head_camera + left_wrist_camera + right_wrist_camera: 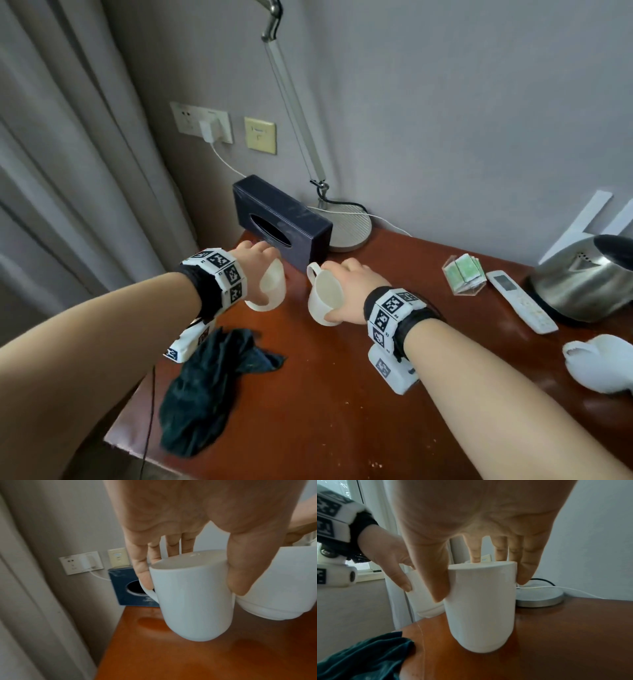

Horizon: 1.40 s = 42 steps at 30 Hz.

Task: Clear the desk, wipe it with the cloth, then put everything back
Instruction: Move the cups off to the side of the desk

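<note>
Cloth: the dark teal cloth (205, 387) lies crumpled at the desk's (342, 394) near left edge, partly over the rim.
Slipper: a white slipper (599, 366) lies near the right edge.
Right hand: the right hand (349, 291) grips the right mug (325, 301) from above, thumb on one side and fingers (527, 566) on the other, curled round its rim; the mug's handle points away toward the box. Whether its base touches the wood I cannot tell.
Left hand: the left hand (257, 257) holds the left mug (270, 287) the same way, thumb and fingers (144, 572) pinching the rim; in the left wrist view this mug hangs tilted, clear of the desk, near the far left corner.
Mugs: just beside each other, apart.
Remote: a white remote (520, 301) lies between a clear holder of green packets (464, 274) and the steel kettle (582, 277) at the right edge.
Tissue box: a dark blue tissue box (281, 219) stands at the far left corner, just beyond the mugs.
Lamp: the lamp's round base (349, 226) sits beside the box against the wall.
</note>
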### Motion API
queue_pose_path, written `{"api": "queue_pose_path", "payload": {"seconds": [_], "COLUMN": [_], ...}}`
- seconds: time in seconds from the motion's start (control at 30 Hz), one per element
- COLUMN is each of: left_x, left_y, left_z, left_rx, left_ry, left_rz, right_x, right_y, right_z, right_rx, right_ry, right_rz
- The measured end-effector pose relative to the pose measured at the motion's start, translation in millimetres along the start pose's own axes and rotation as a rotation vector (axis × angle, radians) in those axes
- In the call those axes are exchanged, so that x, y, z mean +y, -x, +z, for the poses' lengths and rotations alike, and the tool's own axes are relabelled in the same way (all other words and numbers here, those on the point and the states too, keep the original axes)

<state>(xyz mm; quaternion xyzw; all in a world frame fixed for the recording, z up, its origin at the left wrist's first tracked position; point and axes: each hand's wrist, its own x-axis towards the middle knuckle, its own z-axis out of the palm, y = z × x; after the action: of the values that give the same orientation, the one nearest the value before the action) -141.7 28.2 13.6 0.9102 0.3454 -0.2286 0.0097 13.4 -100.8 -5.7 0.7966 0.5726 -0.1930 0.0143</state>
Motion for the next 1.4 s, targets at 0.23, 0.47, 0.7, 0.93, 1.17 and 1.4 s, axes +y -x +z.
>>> {"api": "queue_pose_path", "payload": {"seconds": [0.23,0.47,0.7,0.93,1.17,1.4], "left_x": [-70,-88,-96,-104,-105,-101], "left_y": [-37,-82,-112,-113,-114,-116], "left_z": [19,24,21,26,23,27], "left_rx": [-0.050,-0.058,-0.041,0.021,-0.005,-0.010], "left_ry": [-0.009,-0.018,-0.041,0.030,0.030,0.001], "left_rz": [0.040,0.098,0.127,0.072,0.065,0.038], "right_x": [-57,-86,-98,-98,-99,-100], "right_y": [-58,-97,-114,-113,-116,-121], "right_z": [16,23,26,29,35,44], "right_rx": [0.052,0.045,0.108,0.182,0.207,0.253], "right_ry": [-0.015,-0.015,-0.030,0.005,0.034,0.041], "right_rz": [0.062,0.129,0.202,0.187,0.169,0.179]}}
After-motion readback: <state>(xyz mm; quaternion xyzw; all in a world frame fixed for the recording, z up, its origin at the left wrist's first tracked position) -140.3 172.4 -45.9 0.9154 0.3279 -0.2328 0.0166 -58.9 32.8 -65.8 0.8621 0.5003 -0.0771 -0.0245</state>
